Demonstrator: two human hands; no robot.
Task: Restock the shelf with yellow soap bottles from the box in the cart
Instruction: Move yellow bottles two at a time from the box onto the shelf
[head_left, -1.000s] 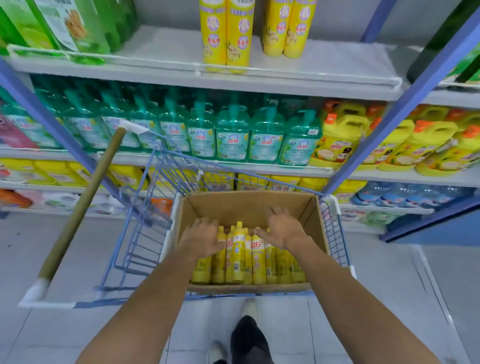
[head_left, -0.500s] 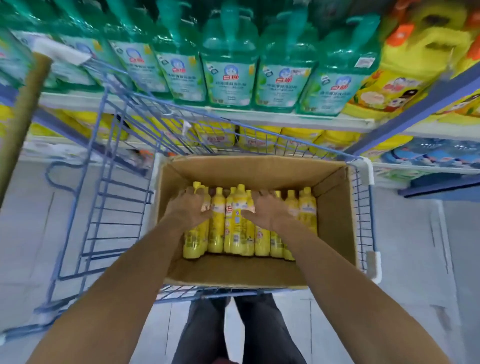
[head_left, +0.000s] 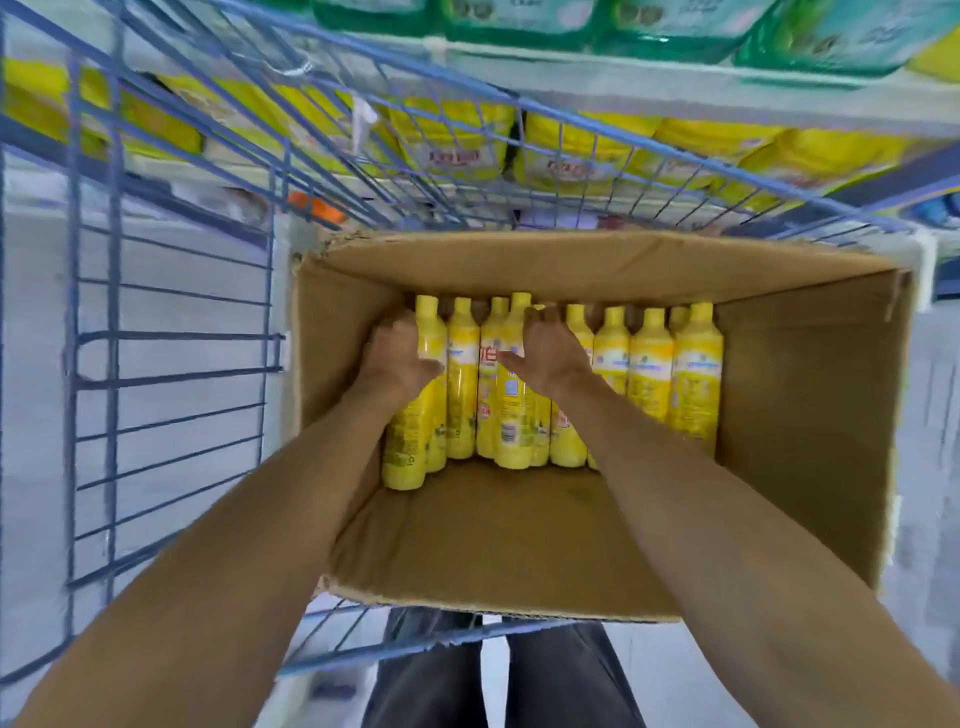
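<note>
An open cardboard box (head_left: 810, 415) sits in the blue wire cart (head_left: 171, 364). Several yellow soap bottles (head_left: 649, 374) stand in a row against the box's far wall. My left hand (head_left: 397, 358) wraps around the leftmost bottle (head_left: 415, 431), thumb across its front. My right hand (head_left: 548, 348) lies over the bottles in the middle of the row, fingers curled over their shoulders and thumb pointing left against a bottle (head_left: 511, 415). The near half of the box floor is bare cardboard.
Past the cart runs a shelf (head_left: 675, 83) carrying green bottles (head_left: 519, 21), with yellow packs (head_left: 457, 140) on the shelf below. The cart's wire side and folding seat frame fill the left. My dark trousers (head_left: 467, 675) show under the box. The floor is pale tile.
The view has tilted down and closer to the box. Both hands have slid further in among the bottles, and the left one has closed around the end bottle.
</note>
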